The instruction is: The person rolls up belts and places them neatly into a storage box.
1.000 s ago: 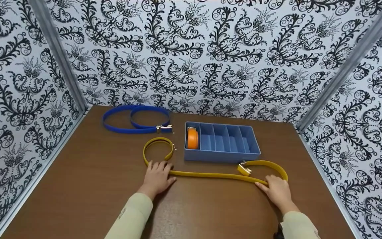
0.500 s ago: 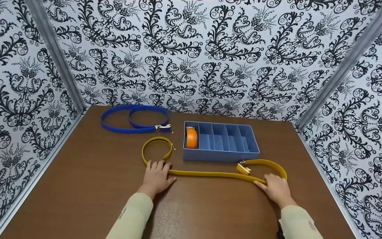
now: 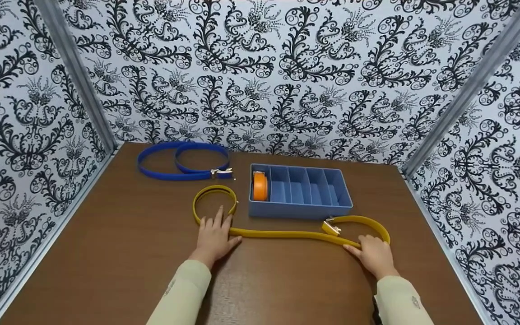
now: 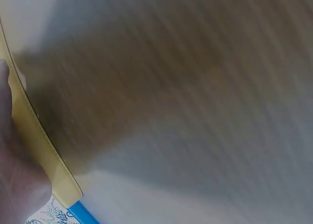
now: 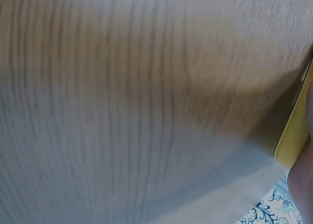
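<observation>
Yellow belt (image 3: pixel 278 234), stitching (image 4: pixel 47 139) in wrist views, buckle (image 3: pixel 333 227) in head view only

Under the left grip (image 3: pixel 212 239) and the right grip (image 3: pixel 375 255) runs a yellow strap (image 3: pixel 282 234), smooth and leather-like, stitched along its edge; its clasp (image 3: pixel 336 230), beyond and left of the right grip, is shiny metal. Between and past the grips sits a matt, plastic-looking box (image 3: pixel 300 211) with a smooth orange coil (image 3: pixel 260 187). Beneath them the table (image 3: pixel 287 280) shows wood grain with a soft sheen; behind them, matt cloth sleeves (image 3: pixel 183 289).
</observation>
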Demonstrator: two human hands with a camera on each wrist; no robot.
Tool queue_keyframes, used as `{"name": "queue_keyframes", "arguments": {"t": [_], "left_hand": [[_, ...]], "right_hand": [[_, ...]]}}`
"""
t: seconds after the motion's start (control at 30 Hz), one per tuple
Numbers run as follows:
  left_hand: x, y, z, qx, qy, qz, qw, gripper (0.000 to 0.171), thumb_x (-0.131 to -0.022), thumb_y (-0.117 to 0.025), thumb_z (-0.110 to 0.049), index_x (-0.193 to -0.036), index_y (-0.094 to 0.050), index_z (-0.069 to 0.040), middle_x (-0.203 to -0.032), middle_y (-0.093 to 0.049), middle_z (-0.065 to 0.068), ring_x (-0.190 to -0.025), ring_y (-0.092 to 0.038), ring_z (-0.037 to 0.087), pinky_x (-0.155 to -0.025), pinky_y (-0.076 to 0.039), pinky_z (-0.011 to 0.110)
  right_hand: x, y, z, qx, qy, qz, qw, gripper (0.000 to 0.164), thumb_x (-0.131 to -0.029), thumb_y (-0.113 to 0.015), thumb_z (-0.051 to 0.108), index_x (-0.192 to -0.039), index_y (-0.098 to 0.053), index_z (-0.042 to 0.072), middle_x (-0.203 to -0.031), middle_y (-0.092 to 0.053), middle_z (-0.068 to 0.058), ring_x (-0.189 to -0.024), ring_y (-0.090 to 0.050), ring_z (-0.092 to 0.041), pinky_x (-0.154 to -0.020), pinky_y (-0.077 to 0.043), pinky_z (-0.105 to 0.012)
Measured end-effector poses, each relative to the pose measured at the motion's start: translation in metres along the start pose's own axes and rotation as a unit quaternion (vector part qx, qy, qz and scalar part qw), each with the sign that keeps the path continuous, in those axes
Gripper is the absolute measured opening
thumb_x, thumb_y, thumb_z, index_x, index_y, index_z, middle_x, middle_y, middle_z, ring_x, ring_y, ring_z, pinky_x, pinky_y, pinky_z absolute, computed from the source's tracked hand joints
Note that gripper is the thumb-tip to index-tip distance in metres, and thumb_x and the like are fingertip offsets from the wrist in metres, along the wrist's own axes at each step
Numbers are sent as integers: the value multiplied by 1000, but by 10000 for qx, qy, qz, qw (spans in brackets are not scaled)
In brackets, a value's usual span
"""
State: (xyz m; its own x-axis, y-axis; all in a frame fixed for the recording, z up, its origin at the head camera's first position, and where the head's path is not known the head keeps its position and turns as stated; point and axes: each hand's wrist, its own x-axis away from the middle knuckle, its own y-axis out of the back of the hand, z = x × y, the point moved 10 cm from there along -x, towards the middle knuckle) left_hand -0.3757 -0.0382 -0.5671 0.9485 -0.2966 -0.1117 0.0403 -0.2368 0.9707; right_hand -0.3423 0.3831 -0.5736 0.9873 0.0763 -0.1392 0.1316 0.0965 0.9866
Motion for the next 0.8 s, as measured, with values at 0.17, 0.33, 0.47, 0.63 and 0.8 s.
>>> {"name": "queue_keyframes", "arguments": {"t": [0.17, 0.33, 0.47, 0.63, 0.8], "left_hand": [[-7, -4, 2, -219, 155, 374, 9989, 72, -93, -53, -57, -144, -47, -6, -154, -33, 9, -127, -40, 42, -108, -22, 61], [-12, -4, 5, -159, 131, 400, 9990, 66, -94, -51, -57, -139, -54, -8, -148, -41, 8, -126, -41, 42, -108, -21, 62], [-12, -1, 14, -32, 145, 353, 9993, 64, -94, -52, -55, -139, -54, -10, -147, -42, 6, -128, -41, 40, -107, -10, 68], [-8, 3, 24, 16, 314, 385, 9988, 61, -93, -56, -52, -138, -54, -10, -146, -43, 4, -131, -40, 38, -104, -9, 73], [-5, -3, 21, 285, 336, 444, 9980, 63, -95, -55, -50, -139, -50, -6, -147, -40, 9, -132, -36, 39, -103, -15, 73]], "right_hand": [[1, 1, 0, 7, -103, -6, 9999, 57, -89, -60, 54, -99, -66, -2, -85, -62, -17, -77, -59, -40, -79, -48, -57], [1, -1, -2, -19, -204, 136, 9997, 58, -90, -60, 55, -100, -66, -1, -85, -61, -15, -77, -58, -38, -79, -47, -57], [-1, 0, -2, -34, -231, 125, 9996, 58, -90, -58, 56, -98, -66, 0, -84, -60, -14, -77, -57, -38, -79, -46, -57], [-2, -3, -1, -90, -219, 230, 9995, 62, -90, -56, 58, -102, -66, -2, -88, -61, -16, -80, -58, -38, -82, -45, -58], [0, 0, -2, -8, -110, 214, 9997, 58, -90, -56, 59, -93, -65, 2, -81, -59, -12, -74, -57, -35, -77, -47, -55]]}}
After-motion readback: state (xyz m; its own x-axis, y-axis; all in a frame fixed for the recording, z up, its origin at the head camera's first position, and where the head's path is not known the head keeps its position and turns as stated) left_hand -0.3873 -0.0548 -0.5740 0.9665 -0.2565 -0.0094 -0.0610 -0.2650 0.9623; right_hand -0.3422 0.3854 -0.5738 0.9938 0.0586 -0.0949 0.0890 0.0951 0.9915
